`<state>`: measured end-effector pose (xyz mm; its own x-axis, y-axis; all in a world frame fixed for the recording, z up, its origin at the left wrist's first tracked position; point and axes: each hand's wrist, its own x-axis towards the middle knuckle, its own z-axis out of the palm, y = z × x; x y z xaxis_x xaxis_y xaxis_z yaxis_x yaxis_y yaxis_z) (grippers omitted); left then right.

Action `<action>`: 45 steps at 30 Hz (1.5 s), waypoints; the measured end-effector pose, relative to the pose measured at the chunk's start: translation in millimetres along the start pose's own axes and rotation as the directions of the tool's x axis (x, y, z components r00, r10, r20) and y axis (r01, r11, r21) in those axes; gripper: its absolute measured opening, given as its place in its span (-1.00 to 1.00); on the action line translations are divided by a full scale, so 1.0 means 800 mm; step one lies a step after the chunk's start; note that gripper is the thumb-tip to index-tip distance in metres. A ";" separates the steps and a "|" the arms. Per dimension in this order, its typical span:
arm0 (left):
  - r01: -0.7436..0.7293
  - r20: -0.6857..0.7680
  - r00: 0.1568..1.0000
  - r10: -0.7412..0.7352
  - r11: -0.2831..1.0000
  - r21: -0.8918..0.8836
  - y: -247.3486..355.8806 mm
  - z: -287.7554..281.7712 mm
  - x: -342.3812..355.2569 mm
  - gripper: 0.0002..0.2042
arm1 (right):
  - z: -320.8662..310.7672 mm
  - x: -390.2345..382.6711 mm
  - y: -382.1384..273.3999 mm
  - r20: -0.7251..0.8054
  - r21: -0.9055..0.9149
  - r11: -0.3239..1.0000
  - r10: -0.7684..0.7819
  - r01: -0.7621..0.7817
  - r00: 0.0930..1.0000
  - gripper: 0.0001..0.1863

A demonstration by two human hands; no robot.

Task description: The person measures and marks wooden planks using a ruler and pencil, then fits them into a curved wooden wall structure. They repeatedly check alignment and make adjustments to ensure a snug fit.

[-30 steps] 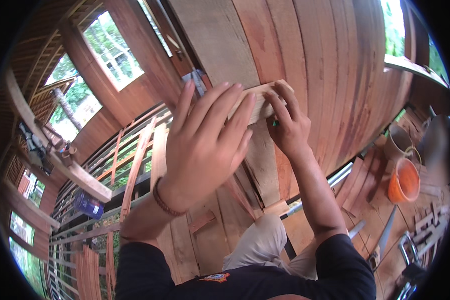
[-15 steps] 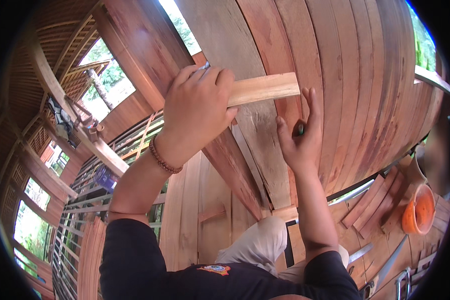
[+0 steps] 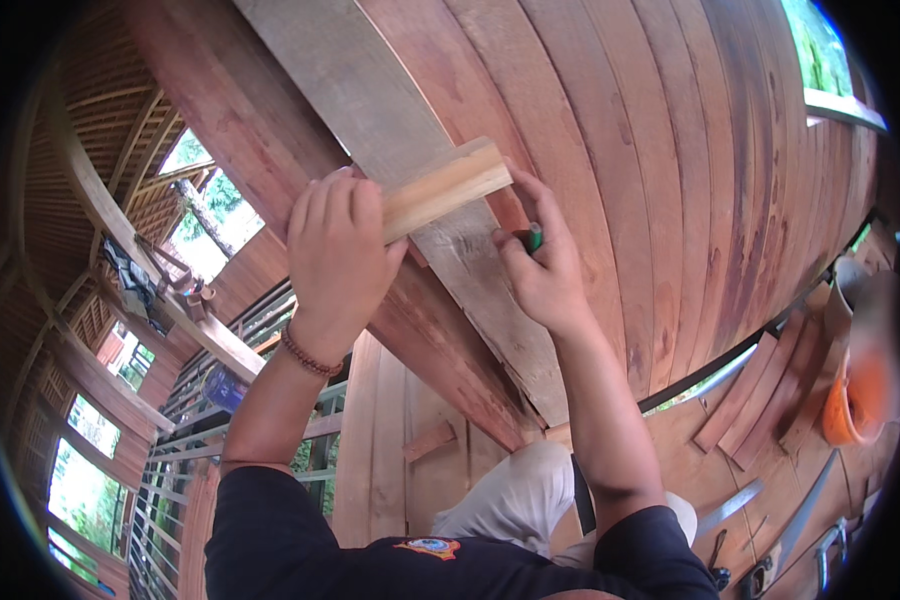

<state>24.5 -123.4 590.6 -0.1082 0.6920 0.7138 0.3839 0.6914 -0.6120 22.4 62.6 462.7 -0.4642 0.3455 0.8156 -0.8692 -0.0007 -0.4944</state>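
My left hand (image 3: 340,235), a beaded bracelet at its wrist, is wrapped round one end of a short pale wooden block (image 3: 450,190). The block is tilted, its free end up to the right, in front of a weathered grey board (image 3: 380,100) of the plank wall. Beside that free end is my right hand (image 3: 548,260), its forefinger at or very near the block's end. A small green pencil-like stick (image 3: 535,237) shows between its curled fingers and thumb; most of it is hidden.
Reddish planks (image 3: 610,150) form the wall ahead. On the floor at the right lie loose boards (image 3: 760,390), an orange bucket (image 3: 850,405), a handsaw (image 3: 795,520) and a metal clamp (image 3: 828,550). A slatted railing (image 3: 175,500) runs along the left, near a blue container (image 3: 222,388).
Both hands and the block have shifted left in the picture as the view turned. The block now slants more steeply, and my right forefinger has come up to its end.
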 end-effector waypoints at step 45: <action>-0.112 -0.169 0.977 0.129 0.988 0.106 -0.027 0.051 -0.054 -0.45 | 0.072 0.008 0.038 -0.576 0.130 0.987 0.151 -0.092 0.804 -0.52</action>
<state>-16.6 -159.2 559.0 0.0985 0.7300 0.6763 0.2940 0.6279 -0.7206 -16.4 10.7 470.3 -0.4059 0.8178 0.4080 -0.8378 -0.1546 -0.5237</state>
